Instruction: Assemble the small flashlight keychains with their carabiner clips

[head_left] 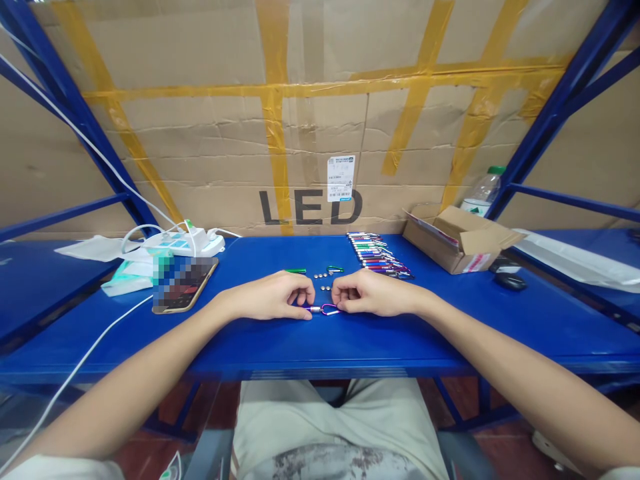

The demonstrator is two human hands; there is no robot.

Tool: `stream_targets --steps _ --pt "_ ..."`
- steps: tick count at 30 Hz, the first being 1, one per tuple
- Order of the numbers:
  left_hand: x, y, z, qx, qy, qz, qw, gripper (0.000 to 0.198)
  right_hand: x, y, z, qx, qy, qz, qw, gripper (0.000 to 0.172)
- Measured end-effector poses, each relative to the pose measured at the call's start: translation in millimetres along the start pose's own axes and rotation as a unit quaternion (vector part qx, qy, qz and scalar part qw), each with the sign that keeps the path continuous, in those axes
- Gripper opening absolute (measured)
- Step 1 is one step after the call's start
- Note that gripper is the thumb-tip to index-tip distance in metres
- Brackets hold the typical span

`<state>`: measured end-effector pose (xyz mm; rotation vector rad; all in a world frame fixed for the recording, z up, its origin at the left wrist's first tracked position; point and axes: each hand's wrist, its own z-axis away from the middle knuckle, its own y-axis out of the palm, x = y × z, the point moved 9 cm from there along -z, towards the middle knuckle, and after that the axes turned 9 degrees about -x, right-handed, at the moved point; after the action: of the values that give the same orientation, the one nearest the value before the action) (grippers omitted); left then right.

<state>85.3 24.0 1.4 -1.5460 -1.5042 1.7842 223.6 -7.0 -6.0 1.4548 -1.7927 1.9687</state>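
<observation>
My left hand (270, 295) is closed on a small purple keychain flashlight, whose silver end (315, 309) sticks out past the fingertips; most of its body is hidden. A purple carabiner (330, 309) joins that silver end. My right hand (377, 293) pinches the carabiner's far side between thumb and fingers. Just beyond my hands lie several small round silver button cells (323, 275). A green tube (296, 271) shows behind my left hand, and a green carabiner piece (335, 269) lies near my right knuckles.
Several colored keychain flashlights (373, 253) lie in a row at the back. An open cardboard box (460, 240), a bottle (483, 193) and a black mouse (511, 281) are on the right. A phone (186, 287), a power strip (185, 241) and white cables are on the left.
</observation>
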Motion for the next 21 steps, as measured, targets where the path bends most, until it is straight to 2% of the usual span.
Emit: stream_targets --steps 6,11,15,21 --pt "1.8 -1.1 1.4 0.006 -0.012 0.018 1.0 0.036 0.0 -3.6 -0.8 -0.017 -0.005 0.019 1.0 0.009" --pt "1.5 -3.1 2.6 0.009 -0.031 0.017 0.999 0.033 -6.7 -21.4 -3.8 -0.111 0.001 0.046 0.993 0.021" --pt "1.1 -3.7 2.1 0.002 -0.017 0.013 1.0 0.029 -10.6 -33.0 -4.7 -0.169 -0.003 0.108 0.98 0.019" --pt "8.0 2.0 1.1 0.018 -0.031 0.024 0.999 0.033 -11.7 -28.8 -6.7 -0.159 -0.027 0.16 0.974 0.013"
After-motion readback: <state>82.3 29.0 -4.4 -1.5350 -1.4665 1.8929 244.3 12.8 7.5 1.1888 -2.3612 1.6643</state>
